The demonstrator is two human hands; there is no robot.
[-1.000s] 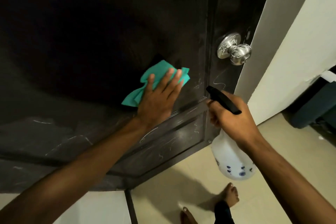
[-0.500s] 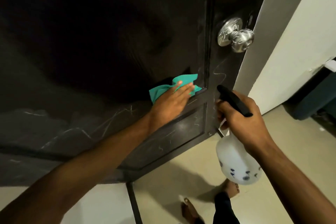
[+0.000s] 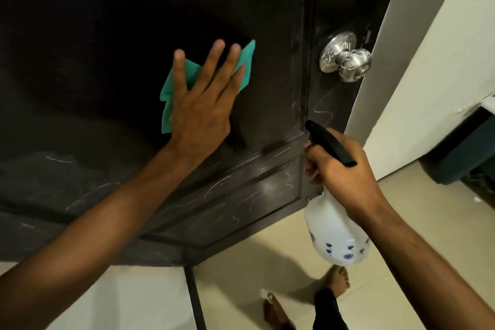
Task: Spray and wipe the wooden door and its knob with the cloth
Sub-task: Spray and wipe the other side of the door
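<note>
The door (image 3: pixel 134 21) is very dark brown, almost black, with pale chalky scribbles and scratches across its lower panels. The cloth (image 3: pixel 247 61) is teal green. The knob (image 3: pixel 351 60) is shiny silver with engraved swirls on its round plate. The bottle (image 3: pixel 332 230) is translucent white, printed with small dark blue-purple flowers, and its spray head is black. The floor (image 3: pixel 428 222) is beige; the wall (image 3: pixel 442 61) is cream.

- The left hand (image 3: pixel 199 104) is covering the middle of the green cloth (image 3: pixel 247 61); only its edges are showing.
- The right hand (image 3: pixel 340 169) is hiding the neck and trigger of the spray bottle (image 3: pixel 332 236).
- The dark door (image 3: pixel 107 48) is running past the top and left edges.
- The bottle's printed marks are reading too small to identify.
- The dark bin (image 3: pixel 466 147) is being cut off at right.
</note>
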